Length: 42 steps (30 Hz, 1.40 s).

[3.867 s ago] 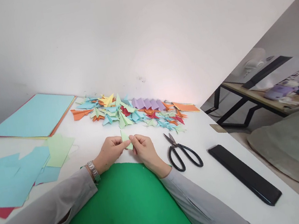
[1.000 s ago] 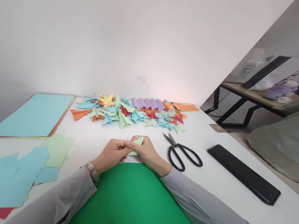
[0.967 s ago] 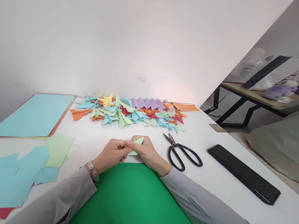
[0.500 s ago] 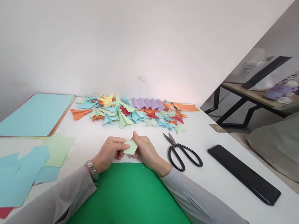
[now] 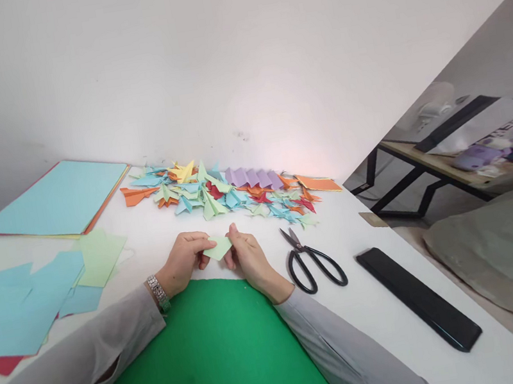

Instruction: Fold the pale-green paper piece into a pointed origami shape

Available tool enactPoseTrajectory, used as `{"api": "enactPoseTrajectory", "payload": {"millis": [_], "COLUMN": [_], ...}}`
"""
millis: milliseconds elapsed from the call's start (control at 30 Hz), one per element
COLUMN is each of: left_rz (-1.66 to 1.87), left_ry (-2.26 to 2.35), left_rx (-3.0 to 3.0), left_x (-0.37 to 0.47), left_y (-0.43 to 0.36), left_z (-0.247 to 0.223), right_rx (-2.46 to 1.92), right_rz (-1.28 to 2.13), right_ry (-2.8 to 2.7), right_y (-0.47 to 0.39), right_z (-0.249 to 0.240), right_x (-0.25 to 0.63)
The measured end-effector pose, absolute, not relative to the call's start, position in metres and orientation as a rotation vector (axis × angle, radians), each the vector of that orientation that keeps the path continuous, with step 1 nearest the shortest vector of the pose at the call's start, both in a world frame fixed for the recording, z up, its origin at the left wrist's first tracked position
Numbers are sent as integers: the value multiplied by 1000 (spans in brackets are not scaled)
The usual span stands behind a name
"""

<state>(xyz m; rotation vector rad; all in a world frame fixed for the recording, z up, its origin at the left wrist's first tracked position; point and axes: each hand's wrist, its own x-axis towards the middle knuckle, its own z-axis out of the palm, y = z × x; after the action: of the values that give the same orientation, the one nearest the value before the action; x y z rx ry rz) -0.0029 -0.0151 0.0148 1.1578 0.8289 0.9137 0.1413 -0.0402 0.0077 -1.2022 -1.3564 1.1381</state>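
A small piece of folded light green paper (image 5: pixel 218 248) is held up between my two hands, just past the far edge of a green mat (image 5: pixel 209 355). My left hand (image 5: pixel 183 259), with a metal watch at the wrist, pinches its left side between thumb and fingers. On the right side, my right hand (image 5: pixel 250 259) grips it the same way, thumb pointing up. Behind the hands lies a heap of small folded paper shapes (image 5: pixel 210 189) in several colours. Black-handled scissors (image 5: pixel 307 258) rest to the right of my right hand, blades apart and pointing away.
Blue, green and red paper pieces (image 5: pixel 44 297) overlap at the left. A stack of large coloured sheets (image 5: pixel 57 197) lies behind them against the wall. A long black case-like object (image 5: pixel 418 299) is on the table's right side, near its edge. Beyond stands a black-framed wooden table (image 5: pixel 432 164).
The light green paper has tilted and shifted slightly left, and more of its width shows between the fingers. Both hands have moved only a little; the things on the table stay put.
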Motion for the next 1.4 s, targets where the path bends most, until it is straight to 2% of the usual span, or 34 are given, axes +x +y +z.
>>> {"api": "enactPoseTrajectory", "payload": {"millis": [433,733,1233,1400], "left_rz": [1099,945,1136,1112], "left_ry": [933,888,873,890], "left_rx": [1098,1225,990,1089], "left_x": [1,0,0,-1], "left_y": [-15,-17,-17,-18], "left_z": [15,15,20,16], "right_rx": [-1146,-1166,-1131,-1140], "right_rz": [1296,1203,1174,1188], "right_ry": [-1435,-1354,-1206,-1201], "right_y": [-44,-41,-37,-37], "right_z": [10,10,4,6], "right_x": [142,140,144,144]}}
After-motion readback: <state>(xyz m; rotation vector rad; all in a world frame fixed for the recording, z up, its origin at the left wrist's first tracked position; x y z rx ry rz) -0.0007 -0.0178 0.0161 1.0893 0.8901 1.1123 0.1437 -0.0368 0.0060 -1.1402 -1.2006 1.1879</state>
